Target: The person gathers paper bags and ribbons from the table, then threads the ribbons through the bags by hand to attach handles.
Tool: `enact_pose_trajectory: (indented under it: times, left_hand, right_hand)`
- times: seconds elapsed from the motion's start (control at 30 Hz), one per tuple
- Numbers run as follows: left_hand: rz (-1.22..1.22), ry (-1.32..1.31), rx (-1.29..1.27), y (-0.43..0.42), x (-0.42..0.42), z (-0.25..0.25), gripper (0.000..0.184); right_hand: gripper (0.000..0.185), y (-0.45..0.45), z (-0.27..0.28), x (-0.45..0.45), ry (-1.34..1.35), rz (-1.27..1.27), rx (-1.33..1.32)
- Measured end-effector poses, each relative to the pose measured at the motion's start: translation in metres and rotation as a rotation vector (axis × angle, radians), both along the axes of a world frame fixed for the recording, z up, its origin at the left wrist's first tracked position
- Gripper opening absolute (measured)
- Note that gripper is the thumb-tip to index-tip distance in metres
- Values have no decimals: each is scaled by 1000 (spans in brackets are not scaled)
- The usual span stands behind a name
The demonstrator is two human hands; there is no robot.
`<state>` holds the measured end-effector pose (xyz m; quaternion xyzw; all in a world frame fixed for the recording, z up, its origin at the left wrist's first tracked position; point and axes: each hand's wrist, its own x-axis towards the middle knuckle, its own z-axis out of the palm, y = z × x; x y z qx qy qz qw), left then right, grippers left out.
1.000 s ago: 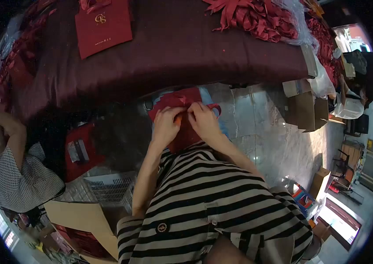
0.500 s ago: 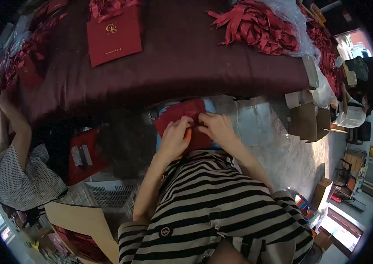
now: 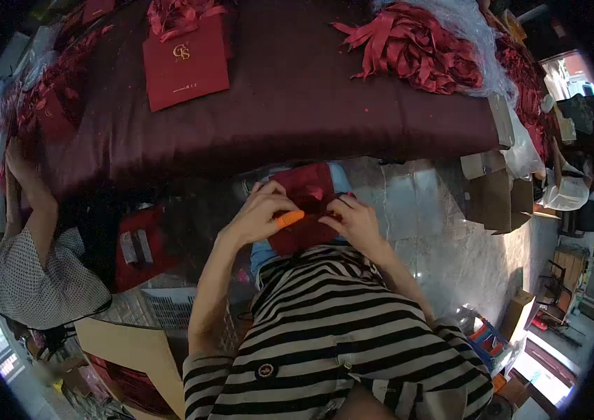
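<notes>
A dark red bag (image 3: 300,234) lies on my lap, with a bit of red ribbon near its middle. My left hand (image 3: 265,212) is at the bag's left side, fingers bent, with an orange cover on one finger. At the right side my right hand (image 3: 354,222) has its thumb and fingers curled at the bag's edge. Whether either hand pinches the bag or the ribbon is too small to tell.
Ahead is a table with a dark red cloth (image 3: 297,119), bearing a red bag with gold letters (image 3: 188,70) and a heap of red ribbons (image 3: 416,49). A co-worker's arm (image 3: 34,185) is at left. Cardboard boxes (image 3: 496,196) stand at right.
My hands have moved apart, the left one going left with its orange finger cover now in full view. The view has shifted, so the table shows lower.
</notes>
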<state>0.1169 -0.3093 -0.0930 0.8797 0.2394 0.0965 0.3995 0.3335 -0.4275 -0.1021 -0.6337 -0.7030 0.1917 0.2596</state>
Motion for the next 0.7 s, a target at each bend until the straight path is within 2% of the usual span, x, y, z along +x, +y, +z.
enact_pose_trajectory:
  times: [0.07,0.13,0.17,0.23,0.27,0.3,0.37,0.43,0.47,0.53,0.63,0.67,0.7]
  left_hand:
    - [44,-30,-98,3,-10,-15,31]
    - [349,-423,-871,7,-23,-63,36]
    - [548,-524,-1191,14,-32,-83,36]
    - [1106,-888,-1505,18,-23,-75,30]
    - [1320,-813,-1283,12,-19,-70,27]
    - [1317,-808,-1286,8,-21,-68,27]
    - [1316,-697,-1030,-4,-24,-66,23]
    - [1136,-509,-493,-30,-17,-45,18]
    - [1065,-399,-367,-41,-15,-32,15]
    - [746,-410,71,-52,-1,-3,18]
    - [407,-284,1,-52,21,12,22]
    - [414,-187,-115,-51,30,10,20]
    - [416,-186,-112,-49,36,7,20]
  right_hand:
    - [25,-2,-2,-2,57,1,-3]
    - [26,-1,-11,-3,84,1,-8]
    - [27,-1,-13,-3,107,0,-10]
    - [26,1,-13,-1,112,-11,-17]
    - [26,2,-13,-1,118,-26,-28]
    - [26,2,-13,-1,118,-32,-30]
    - [27,4,-13,0,78,-53,-44]
    - [26,4,-17,1,116,-37,-25]
    - [25,3,-18,0,154,-17,-3]
    - [24,1,-19,-2,158,-14,-14]
    - [23,1,-21,-2,127,8,-11]
    - [23,0,-22,-2,93,19,-4]
    - [23,-2,-21,-3,94,21,-2]
